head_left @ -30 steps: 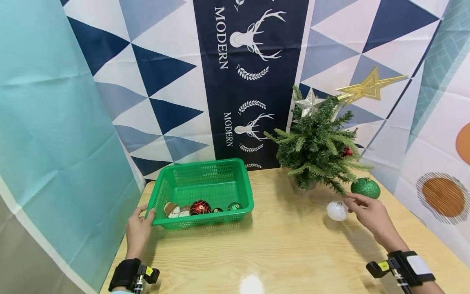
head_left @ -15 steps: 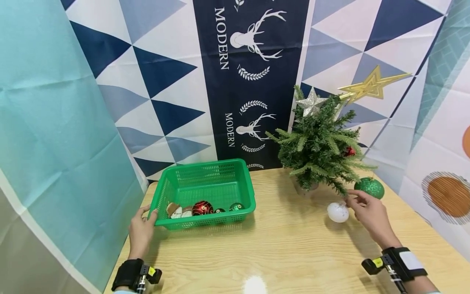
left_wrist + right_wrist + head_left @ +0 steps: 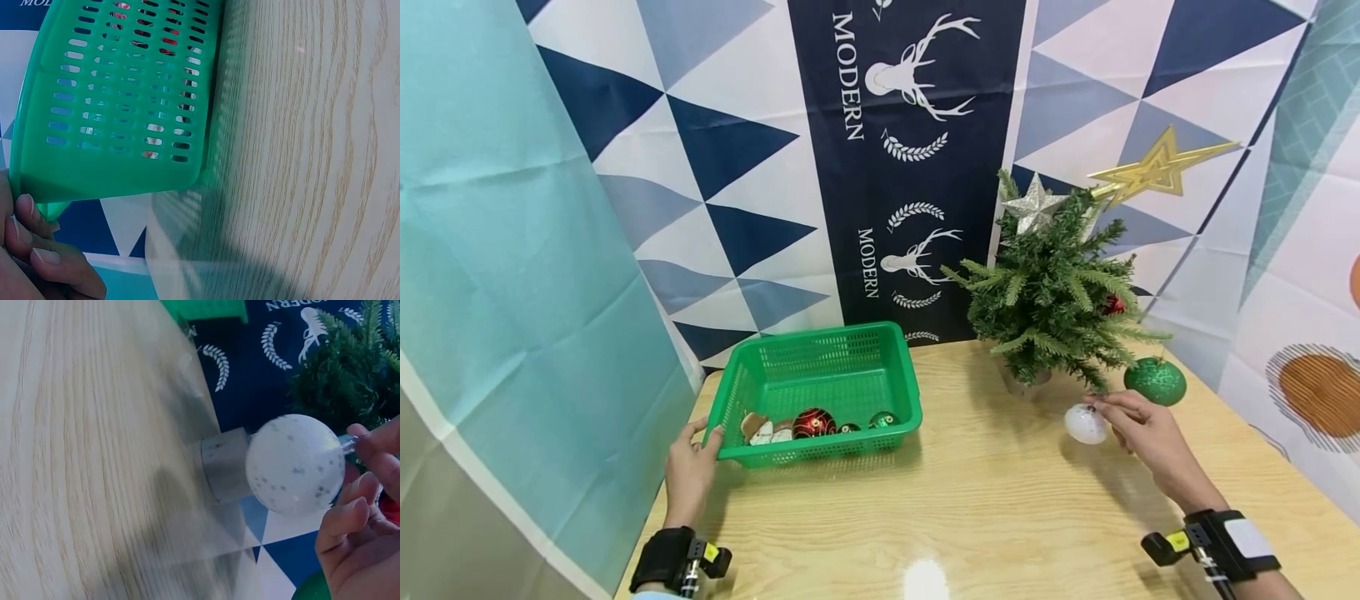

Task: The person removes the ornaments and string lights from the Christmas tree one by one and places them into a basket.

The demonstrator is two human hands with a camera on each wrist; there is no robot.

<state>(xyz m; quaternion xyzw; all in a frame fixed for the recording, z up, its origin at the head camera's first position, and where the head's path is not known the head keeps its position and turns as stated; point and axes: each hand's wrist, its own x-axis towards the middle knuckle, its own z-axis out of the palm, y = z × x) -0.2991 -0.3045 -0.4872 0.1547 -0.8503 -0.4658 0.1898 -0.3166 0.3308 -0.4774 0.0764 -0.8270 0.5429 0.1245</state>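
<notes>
My left hand (image 3: pixel 688 467) grips the near left corner of a green plastic basket (image 3: pixel 820 454), thumb over the rim. Inside the basket lie a red Christmas ball (image 3: pixel 814 423), a small green ball (image 3: pixel 883 420) and a snowman ornament (image 3: pixel 761 430). By its cap, my right hand (image 3: pixel 1150 429) pinches a white speckled Christmas ball (image 3: pixel 295 464), which hangs above the table just below the lower branches of a small Christmas tree (image 3: pixel 1048 292). Whether its loop touches a branch, I cannot tell.
A green glitter ball (image 3: pixel 1155 381) hangs low at the tree's right, with a red ornament (image 3: pixel 1114 305) above it. A silver star (image 3: pixel 1035 205) and a gold star (image 3: pixel 1163 172) sit near the treetop. Behind the wooden table (image 3: pixel 865 525) hangs patterned fabric (image 3: pixel 917 167).
My right hand has shifted slightly left and up with the white ball, bringing it nearer the lower branch tip. My left hand keeps its grip on the basket.
</notes>
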